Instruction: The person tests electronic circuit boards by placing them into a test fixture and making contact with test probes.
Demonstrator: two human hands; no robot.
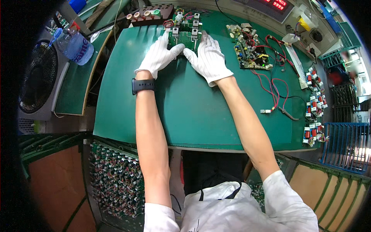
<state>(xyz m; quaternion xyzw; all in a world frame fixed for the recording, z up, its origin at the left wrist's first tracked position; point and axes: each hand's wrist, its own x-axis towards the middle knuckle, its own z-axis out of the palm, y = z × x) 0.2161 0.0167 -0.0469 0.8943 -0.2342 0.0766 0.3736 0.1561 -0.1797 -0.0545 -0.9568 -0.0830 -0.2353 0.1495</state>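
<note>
At the far left a grey fan (38, 83) stands beside the counter (193, 112), and a clear plastic water bottle (75, 45) lies on a narrow green side mat (75, 87) just above it. Below the counter edge, a rack of small wound components (116, 181) sits to the left of the person's lap.

The left hand (160, 57), in a white glove with a black watch (143, 85) at the wrist, lies with fingers extended and thumb against the lower left edge of a green circuit board (184, 35). The board rests at the far middle of the counter, touching a dark fixture block (151, 14) behind it. The right hand (208, 58), also white-gloved, presses flat along the board's right edge, its thumb at the lower edge; neither hand is closed, and both hold the board between them.

To the right, well apart from the hands, a second populated circuit board (249, 48) lies on the counter with red wires (274, 87) trailing from it toward the near edge. Further right, a row of small red-coil parts (315, 104) runs along the counter's edge beside a blue tray (346, 145).
</note>
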